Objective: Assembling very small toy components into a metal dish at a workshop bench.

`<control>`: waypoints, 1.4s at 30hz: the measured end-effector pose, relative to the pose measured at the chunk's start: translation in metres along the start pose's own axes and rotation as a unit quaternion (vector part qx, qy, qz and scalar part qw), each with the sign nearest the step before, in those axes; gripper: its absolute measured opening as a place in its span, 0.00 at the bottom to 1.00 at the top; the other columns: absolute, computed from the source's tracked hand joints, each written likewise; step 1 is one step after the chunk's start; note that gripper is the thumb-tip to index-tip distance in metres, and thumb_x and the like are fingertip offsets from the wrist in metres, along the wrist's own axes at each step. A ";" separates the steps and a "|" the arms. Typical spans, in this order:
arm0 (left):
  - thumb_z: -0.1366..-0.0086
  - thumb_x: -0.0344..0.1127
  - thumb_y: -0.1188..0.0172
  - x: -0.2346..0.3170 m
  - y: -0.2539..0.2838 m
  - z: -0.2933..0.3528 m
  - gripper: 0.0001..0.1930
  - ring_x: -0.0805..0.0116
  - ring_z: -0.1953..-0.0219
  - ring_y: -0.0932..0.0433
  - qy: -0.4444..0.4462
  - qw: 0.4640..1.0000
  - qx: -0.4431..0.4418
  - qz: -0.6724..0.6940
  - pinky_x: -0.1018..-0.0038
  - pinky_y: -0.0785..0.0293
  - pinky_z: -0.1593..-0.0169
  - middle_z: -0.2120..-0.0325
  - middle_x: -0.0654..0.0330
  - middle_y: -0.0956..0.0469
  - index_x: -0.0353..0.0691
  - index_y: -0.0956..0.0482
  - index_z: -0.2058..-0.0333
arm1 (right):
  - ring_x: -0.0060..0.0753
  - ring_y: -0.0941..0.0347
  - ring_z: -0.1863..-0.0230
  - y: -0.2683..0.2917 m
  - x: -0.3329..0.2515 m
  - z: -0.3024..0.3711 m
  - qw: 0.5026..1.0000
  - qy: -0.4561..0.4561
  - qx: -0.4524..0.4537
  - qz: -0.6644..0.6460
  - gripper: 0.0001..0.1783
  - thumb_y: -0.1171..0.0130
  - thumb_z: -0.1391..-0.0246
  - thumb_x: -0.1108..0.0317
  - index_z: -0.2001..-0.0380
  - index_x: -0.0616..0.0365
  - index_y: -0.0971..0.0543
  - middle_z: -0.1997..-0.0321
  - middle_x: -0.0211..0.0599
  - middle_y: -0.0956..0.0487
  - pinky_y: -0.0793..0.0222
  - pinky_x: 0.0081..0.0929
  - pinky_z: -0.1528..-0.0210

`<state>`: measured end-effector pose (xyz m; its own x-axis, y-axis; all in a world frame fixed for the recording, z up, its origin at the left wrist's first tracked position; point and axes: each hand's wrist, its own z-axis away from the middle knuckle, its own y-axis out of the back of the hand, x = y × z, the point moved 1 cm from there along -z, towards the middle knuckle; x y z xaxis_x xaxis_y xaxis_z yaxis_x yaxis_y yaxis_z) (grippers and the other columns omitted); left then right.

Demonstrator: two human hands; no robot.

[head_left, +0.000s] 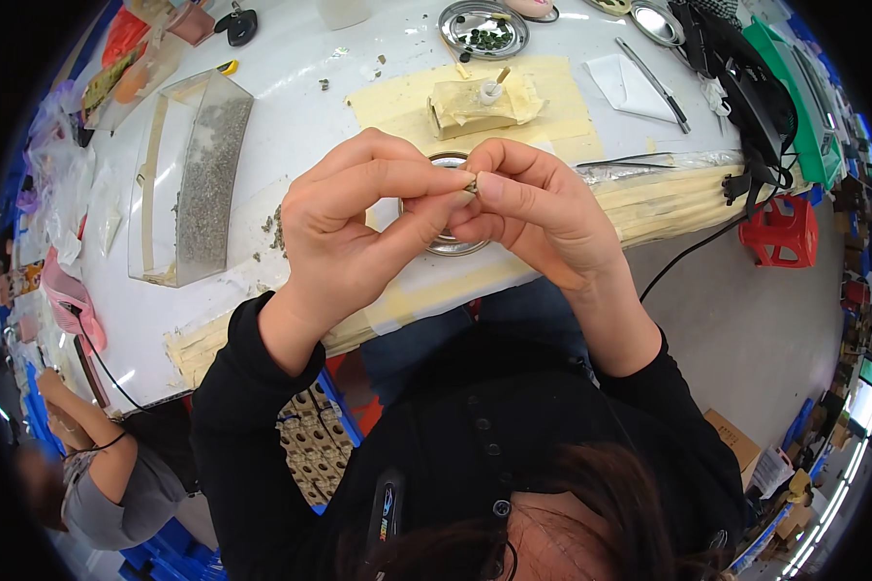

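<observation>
Both hands meet above the near edge of the table (pixel 291 116), fingertips pressed together around one tiny greenish-brown piece (pixel 472 183). The left hand (pixel 358 228) pinches it between thumb and forefinger, and the right hand (pixel 533 208) closes on it from the other side, its remaining fingers curled in. The piece sits right at the fingertips, over a small round metal dish (pixel 448 242) that is mostly hidden behind the hands. By my judgement this fine work goes best with a light, steady pinch and the piece kept directly above the dish, so that anything dropped lands there rather than on the floor. Counted: one piece in the fingers; three metal dishes that I can tell, the one under the hands, a tray (pixel 482 29) at the far edge holding dark beads, and another (pixel 655 21) to its right. One clear box (pixel 189 174) of grey-green bits lies to the left, one small white bottle (pixel 492 92) stands on a yellowish pad beyond the hands, and one red stool (pixel 783 230) is at the right. Another person's arm (pixel 77 416) shows at the near left.
</observation>
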<state>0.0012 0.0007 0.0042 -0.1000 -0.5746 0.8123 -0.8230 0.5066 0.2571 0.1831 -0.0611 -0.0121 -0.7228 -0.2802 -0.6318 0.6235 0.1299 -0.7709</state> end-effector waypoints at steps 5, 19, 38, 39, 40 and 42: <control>0.45 0.17 0.35 -0.002 0.002 -0.001 0.10 0.71 0.66 0.27 0.008 1.000 -0.006 0.001 0.78 0.32 0.63 0.69 0.60 0.24 0.33 0.17 0.63 | 0.31 0.18 0.59 -0.002 -0.001 -0.001 1.000 -0.007 0.010 0.015 0.09 0.41 0.39 0.69 0.60 0.63 0.23 0.62 0.42 0.18 0.20 0.26 0.53; 0.52 0.18 0.32 0.005 -0.004 -0.005 0.10 0.71 0.74 0.25 -0.090 0.965 0.042 -0.244 0.79 0.30 0.72 0.76 0.59 0.23 0.32 0.17 0.68 | 0.24 0.20 0.66 -0.010 0.007 -0.001 0.857 0.280 0.097 0.422 0.06 0.39 0.43 0.76 0.64 0.66 0.24 0.66 0.36 0.19 0.21 0.22 0.61; 0.53 0.21 0.31 0.003 -0.006 -0.005 0.09 0.70 0.77 0.26 -0.063 0.973 0.065 -0.213 0.77 0.31 0.73 0.77 0.62 0.23 0.38 0.16 0.71 | 0.24 0.19 0.65 -0.012 0.018 -0.001 0.921 0.214 0.128 0.300 0.07 0.42 0.39 0.72 0.62 0.65 0.24 0.66 0.38 0.18 0.21 0.23 0.64; 0.53 0.21 0.31 0.004 -0.006 -0.005 0.09 0.70 0.76 0.26 -0.068 0.969 0.064 -0.228 0.77 0.31 0.73 0.77 0.62 0.23 0.38 0.16 0.71 | 0.25 0.19 0.66 -0.014 0.019 0.000 0.873 0.263 0.147 0.384 0.06 0.41 0.41 0.73 0.63 0.65 0.23 0.67 0.38 0.18 0.21 0.23 0.66; 0.53 0.22 0.31 0.004 -0.006 -0.005 0.09 0.69 0.76 0.26 -0.073 0.965 0.062 -0.242 0.77 0.31 0.73 0.77 0.62 0.23 0.38 0.17 0.71 | 0.25 0.19 0.67 -0.015 0.018 -0.001 0.799 0.331 0.143 0.481 0.06 0.40 0.42 0.74 0.64 0.65 0.23 0.68 0.38 0.18 0.22 0.23 0.67; 0.54 0.22 0.31 0.004 -0.007 -0.003 0.09 0.68 0.76 0.26 -0.078 0.960 0.063 -0.260 0.76 0.31 0.73 0.77 0.62 0.23 0.38 0.17 0.71 | 0.25 0.19 0.69 -0.018 0.016 -0.004 0.605 0.445 0.127 0.648 0.04 0.39 0.44 0.76 0.66 0.64 0.23 0.70 0.38 0.18 0.23 0.22 0.69</control>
<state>0.0082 -0.0028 0.0073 0.2680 -0.8238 0.4996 -0.8443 0.0489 0.5336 0.1592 -0.0641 -0.0092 0.6174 0.5389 -0.5730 0.7832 -0.4894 0.3836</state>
